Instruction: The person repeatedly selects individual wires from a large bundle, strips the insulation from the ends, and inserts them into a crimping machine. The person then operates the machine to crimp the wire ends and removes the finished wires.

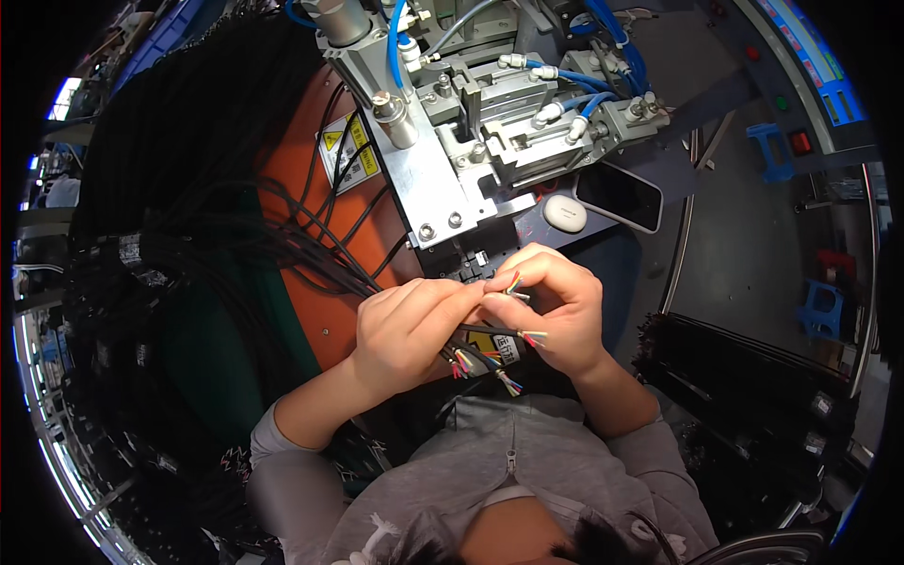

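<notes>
One bare left hand (400,330) clenched slim, black, round cables (350,274) while the bare right hand (565,315) pinched thin, multicoloured wire ends (514,281) above the near edge of the flat, orange table (314,311), where an uneven tug, seemingly, could bend those wires.

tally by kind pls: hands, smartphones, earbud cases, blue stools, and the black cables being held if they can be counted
Left hand: 1
Right hand: 1
Smartphone: 1
White earbud case: 1
Blue stools: 2
Total: 6, leaving out the black cables, too bunched and covered to count
</notes>
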`<action>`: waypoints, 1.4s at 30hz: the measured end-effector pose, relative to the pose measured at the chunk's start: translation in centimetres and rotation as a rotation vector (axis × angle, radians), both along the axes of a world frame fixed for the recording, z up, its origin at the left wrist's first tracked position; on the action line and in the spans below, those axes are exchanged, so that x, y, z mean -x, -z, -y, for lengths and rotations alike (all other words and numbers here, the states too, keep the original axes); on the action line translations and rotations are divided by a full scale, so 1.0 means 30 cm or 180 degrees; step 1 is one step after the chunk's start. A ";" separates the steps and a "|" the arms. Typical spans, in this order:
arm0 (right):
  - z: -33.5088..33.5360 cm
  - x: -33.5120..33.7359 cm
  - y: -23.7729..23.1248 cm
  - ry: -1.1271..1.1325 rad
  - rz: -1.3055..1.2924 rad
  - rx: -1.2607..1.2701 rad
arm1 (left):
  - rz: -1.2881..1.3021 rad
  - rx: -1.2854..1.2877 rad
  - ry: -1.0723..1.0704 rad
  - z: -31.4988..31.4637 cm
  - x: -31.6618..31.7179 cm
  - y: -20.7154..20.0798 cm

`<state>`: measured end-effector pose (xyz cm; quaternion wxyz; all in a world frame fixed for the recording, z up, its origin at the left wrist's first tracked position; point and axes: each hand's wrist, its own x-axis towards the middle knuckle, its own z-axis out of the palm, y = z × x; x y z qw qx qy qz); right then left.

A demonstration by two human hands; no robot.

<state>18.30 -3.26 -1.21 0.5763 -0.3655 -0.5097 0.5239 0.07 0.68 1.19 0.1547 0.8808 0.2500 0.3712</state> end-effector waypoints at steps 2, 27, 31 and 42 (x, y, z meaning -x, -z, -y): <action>-0.018 0.003 -0.009 -0.0261 -0.0295 0.0058 | 0.0087 0.0067 -0.0042 -0.001 0.009 -0.007; -0.051 0.042 -0.042 0.1007 0.1696 -0.1489 | 0.0204 0.0973 -0.0475 0.016 0.000 -0.016; -0.047 0.014 -0.061 0.0456 0.1278 -0.0910 | 0.0259 0.0831 -0.0366 0.011 0.008 -0.017; -0.047 0.027 -0.060 0.0750 0.1281 -0.0995 | 0.0242 0.0497 -0.0339 0.017 0.009 -0.008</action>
